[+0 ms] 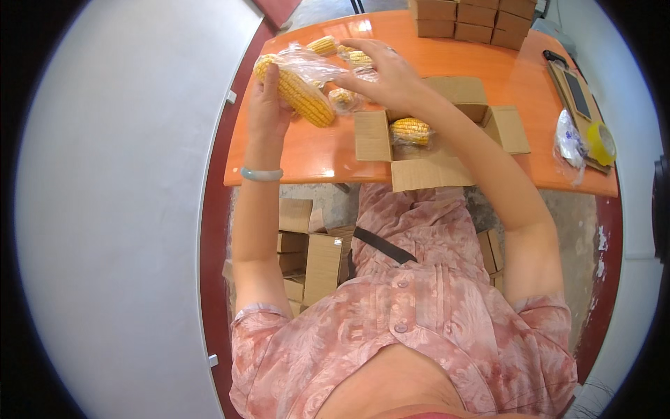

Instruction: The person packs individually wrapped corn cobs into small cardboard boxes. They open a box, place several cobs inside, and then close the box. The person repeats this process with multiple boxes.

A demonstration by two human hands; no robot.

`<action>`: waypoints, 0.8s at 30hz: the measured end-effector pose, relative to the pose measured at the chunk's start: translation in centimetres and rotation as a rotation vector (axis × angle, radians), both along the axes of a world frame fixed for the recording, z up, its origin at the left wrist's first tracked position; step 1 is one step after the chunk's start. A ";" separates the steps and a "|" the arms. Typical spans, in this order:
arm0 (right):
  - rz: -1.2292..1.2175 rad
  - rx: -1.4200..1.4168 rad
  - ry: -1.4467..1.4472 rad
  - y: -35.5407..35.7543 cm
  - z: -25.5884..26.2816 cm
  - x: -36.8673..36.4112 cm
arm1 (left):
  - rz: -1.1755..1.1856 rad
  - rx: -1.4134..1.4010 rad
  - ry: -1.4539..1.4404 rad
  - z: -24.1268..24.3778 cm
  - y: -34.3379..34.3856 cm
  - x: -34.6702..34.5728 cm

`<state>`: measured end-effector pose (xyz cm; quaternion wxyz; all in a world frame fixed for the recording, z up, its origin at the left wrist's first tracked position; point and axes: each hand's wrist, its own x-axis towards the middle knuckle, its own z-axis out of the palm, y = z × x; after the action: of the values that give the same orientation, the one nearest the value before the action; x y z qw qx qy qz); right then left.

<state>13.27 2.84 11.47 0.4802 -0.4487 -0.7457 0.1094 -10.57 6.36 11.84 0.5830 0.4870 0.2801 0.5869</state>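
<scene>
My left hand [266, 112] is closed around a yellow corn cob [306, 97], raised over the left part of the orange table. Loose clear plastic wrapping [311, 64] extends from beside that cob toward my right hand [390, 76]. The right thumb and fingers are spread apart near the loose film, with no object clearly gripped. Behind and below them lie several plastic-wrapped corn pieces, among them a bundle [344, 99] and a cob [323, 45]. Under my right forearm stands an open cardboard box [432, 173], flaps folded out, holding wrapped corn [411, 131]. The forearm hides part of its inside.
Stacked cardboard boxes [473, 23] occupy the far right of the table [314, 162]. Yellow tape [602, 143], a crumpled plastic bag [569, 139] and a dark flat device [576, 93] on cardboard sit at the right edge. More cardboard boxes [322, 262] stand on the floor below.
</scene>
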 end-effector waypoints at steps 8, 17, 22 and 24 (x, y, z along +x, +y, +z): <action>0.355 -0.348 0.337 2.8 1.5 0.5 | -0.144 -0.069 -0.054 0.0 -1.9 0.7; 0.337 -0.412 0.170 -2.1 4.8 4.5 | -0.267 0.071 0.371 2.2 -5.3 6.0; 0.302 -0.443 -0.023 -3.7 4.4 8.7 | -0.452 0.141 0.476 2.3 -5.1 10.5; 0.258 -0.445 -0.015 -4.6 3.8 10.3 | -0.466 0.161 0.547 1.8 -4.8 12.0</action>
<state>23.55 -1.73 15.30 0.3460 -0.4453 -0.7580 0.3278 1.46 1.58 13.68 0.5644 0.7209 0.2601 0.3067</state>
